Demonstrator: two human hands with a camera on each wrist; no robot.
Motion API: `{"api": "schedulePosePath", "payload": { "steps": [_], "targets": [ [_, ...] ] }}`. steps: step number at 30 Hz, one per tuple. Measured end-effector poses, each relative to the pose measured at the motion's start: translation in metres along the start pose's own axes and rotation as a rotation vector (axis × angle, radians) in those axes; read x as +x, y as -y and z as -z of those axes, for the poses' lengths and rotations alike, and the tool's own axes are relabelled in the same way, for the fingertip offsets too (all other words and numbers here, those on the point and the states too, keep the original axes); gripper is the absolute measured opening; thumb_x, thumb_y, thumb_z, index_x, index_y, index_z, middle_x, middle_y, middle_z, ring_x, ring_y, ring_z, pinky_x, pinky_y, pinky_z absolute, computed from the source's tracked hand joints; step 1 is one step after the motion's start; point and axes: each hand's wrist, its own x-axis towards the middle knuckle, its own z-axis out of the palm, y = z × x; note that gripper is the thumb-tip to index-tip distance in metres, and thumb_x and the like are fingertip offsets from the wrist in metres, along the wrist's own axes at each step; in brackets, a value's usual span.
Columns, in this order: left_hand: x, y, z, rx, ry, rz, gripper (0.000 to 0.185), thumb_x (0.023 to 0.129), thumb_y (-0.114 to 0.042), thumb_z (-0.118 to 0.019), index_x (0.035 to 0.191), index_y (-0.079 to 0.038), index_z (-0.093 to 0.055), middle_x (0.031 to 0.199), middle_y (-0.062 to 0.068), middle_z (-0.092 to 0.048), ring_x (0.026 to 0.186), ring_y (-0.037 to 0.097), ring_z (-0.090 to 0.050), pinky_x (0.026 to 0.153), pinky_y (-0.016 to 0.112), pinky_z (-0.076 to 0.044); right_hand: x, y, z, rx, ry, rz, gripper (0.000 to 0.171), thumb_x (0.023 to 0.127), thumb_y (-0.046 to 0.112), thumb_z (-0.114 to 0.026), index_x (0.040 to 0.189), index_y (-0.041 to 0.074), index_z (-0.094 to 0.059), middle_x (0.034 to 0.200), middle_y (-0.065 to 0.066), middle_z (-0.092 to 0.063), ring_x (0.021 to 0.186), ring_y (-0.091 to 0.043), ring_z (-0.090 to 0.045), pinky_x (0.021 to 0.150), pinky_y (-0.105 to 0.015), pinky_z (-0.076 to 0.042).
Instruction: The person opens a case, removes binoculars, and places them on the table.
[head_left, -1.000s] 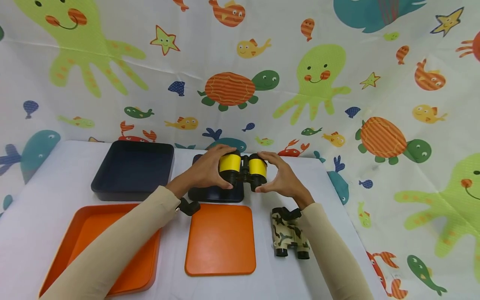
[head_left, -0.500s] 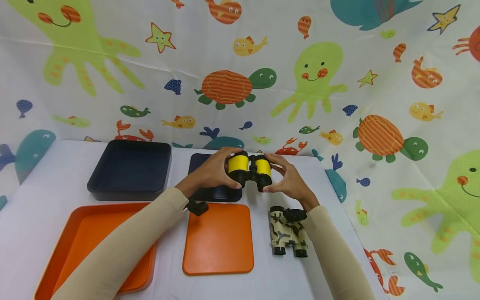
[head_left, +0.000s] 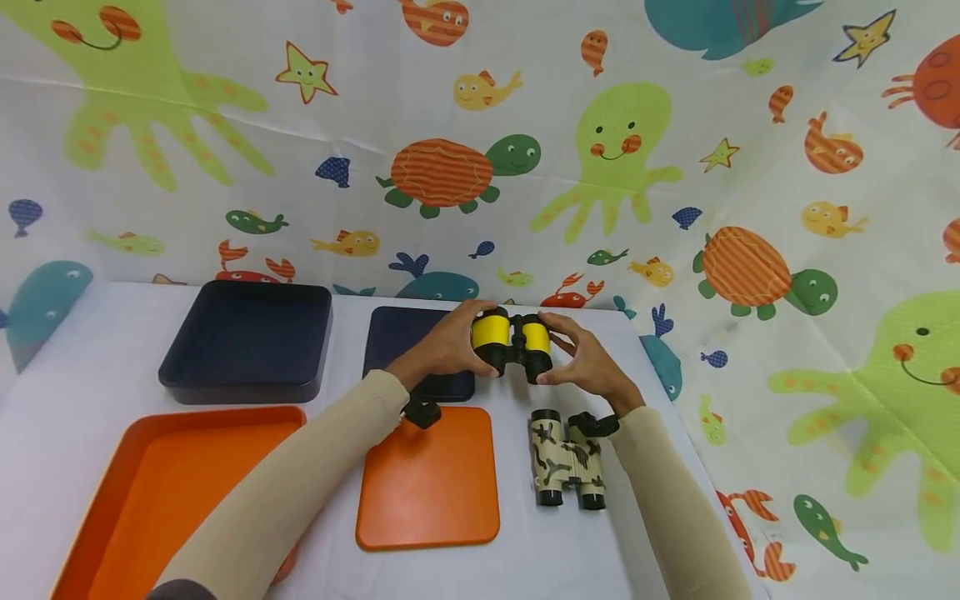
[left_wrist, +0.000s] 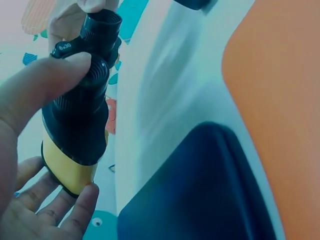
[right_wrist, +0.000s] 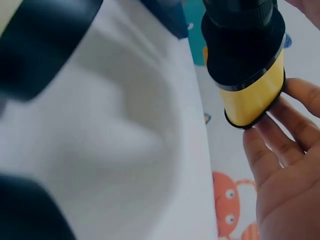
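Observation:
Yellow and black binoculars (head_left: 516,342) are held up over the back of the table, between both hands. My left hand (head_left: 455,340) grips the left barrel, its thumb on the eyepiece end and its fingers under the yellow far end (left_wrist: 67,170). On the other barrel, my right hand (head_left: 588,360) has its thumb at the near end and its fingers at the far yellow end (right_wrist: 257,100). Camouflage binoculars (head_left: 567,460) lie on the table just in front of the right wrist.
A dark blue lid (head_left: 397,337) lies behind an orange lid (head_left: 427,492), partly under the left arm. At left stand a deep dark blue tray (head_left: 247,333) and an orange tray (head_left: 142,475). A sea-animal curtain (head_left: 450,100) hangs behind the table.
Both hands have carried the yellow and black binoculars to the right, off the dark blue lid's edge. The head view has turned slightly right.

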Motion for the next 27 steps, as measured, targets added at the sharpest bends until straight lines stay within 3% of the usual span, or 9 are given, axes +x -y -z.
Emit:
{"api": "schedulePosePath", "payload": {
  "steps": [10,16,24,27],
  "targets": [
    [0.014,0.005,-0.028,0.067,-0.018,0.072,0.116,0.072,-0.025,-0.099,0.166,-0.013,-0.033,0.17,0.013,-0.036,0.148,0.034,-0.047,0.126,0.051,-0.039,-0.002,-0.017,0.009,-0.076,0.042,-0.084,0.11,0.076,0.014,-0.097,0.167,0.015,-0.034,0.175,-0.008,-0.029,0.159,-0.035,-0.033,0.13,-0.059,-0.027],
    [0.021,0.005,-0.04,0.133,-0.023,0.08,0.117,0.073,-0.029,-0.1,0.166,-0.013,-0.031,0.17,0.012,-0.035,0.149,0.033,-0.047,0.127,0.05,-0.038,-0.003,-0.021,0.015,-0.117,0.073,-0.128,0.113,0.077,0.011,-0.096,0.168,0.014,-0.031,0.177,-0.007,-0.024,0.161,-0.034,-0.029,0.131,-0.059,-0.025],
    [0.022,0.008,-0.05,0.217,-0.025,0.081,0.118,0.074,-0.037,-0.099,0.166,-0.012,-0.03,0.171,0.013,-0.035,0.154,0.033,-0.042,0.126,0.064,-0.031,0.0,-0.022,0.019,-0.185,0.129,-0.151,0.113,0.078,0.008,-0.094,0.169,0.009,-0.026,0.177,-0.015,-0.021,0.162,-0.04,-0.025,0.129,-0.064,-0.024],
    [0.023,0.009,-0.053,0.236,-0.024,0.086,0.118,0.074,-0.039,-0.098,0.166,-0.013,-0.03,0.171,0.013,-0.035,0.154,0.032,-0.042,0.124,0.061,-0.033,0.001,-0.023,0.02,-0.204,0.14,-0.168,0.113,0.078,0.009,-0.095,0.169,0.009,-0.027,0.178,-0.014,-0.021,0.162,-0.04,-0.025,0.129,-0.064,-0.024]
  ]
}}
